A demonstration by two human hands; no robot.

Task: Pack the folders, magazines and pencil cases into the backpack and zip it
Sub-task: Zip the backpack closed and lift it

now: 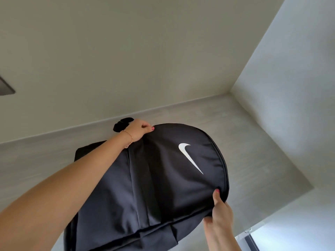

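Observation:
A black backpack with a white swoosh logo lies flat on a pale grey table, its rounded top pointing to the right. My left hand reaches across to the bag's far edge and pinches a small pull at the zip line. My right hand grips the bag's near right rim, thumb on top of the fabric. The zip seam along the curved right edge looks closed. No folders, magazines or pencil cases are in view.
The table meets a light wall at the back and another wall on the right. A small black item lies behind my left hand. A dark fixture shows at the left edge.

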